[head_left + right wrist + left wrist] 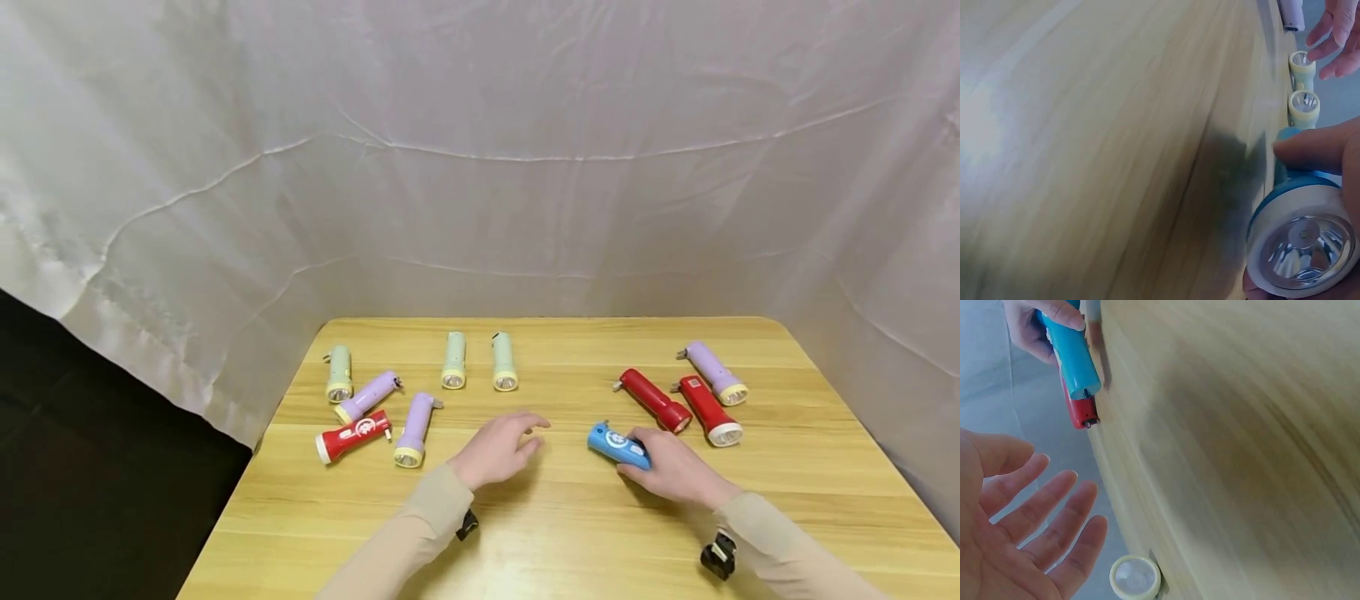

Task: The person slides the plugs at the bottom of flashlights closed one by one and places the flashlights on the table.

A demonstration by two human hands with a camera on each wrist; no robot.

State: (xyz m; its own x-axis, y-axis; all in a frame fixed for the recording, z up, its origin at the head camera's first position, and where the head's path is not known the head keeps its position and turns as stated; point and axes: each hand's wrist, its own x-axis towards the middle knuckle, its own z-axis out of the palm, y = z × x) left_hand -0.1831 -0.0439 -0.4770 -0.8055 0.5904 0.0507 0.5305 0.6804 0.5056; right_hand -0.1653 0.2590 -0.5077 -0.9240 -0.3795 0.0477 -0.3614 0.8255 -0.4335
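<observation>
My right hand [667, 465] grips a blue flashlight [617, 446] around its lamp end, with the tail pointing left. In the right wrist view the white-rimmed lens [1304, 253] of that flashlight faces the camera, and its shadow falls on the table. Over the middle of the table hovers my left hand [498, 450], fingers relaxed and slightly bent, with nothing in them. Nearest to the left hand lies a purple flashlight [416, 429] with a yellow head. Beyond the right hand are a dark red flashlight [655, 400] and a red one [708, 410] with a white head.
On the wooden table [555, 542], two pale green flashlights [453, 360] stand out at the back. At the left lie a green flashlight [339, 373], a purple one [369, 395] and a red one [354, 435]. Another purple flashlight [716, 372] lies far right. A pale curtain [525, 233] surrounds the table.
</observation>
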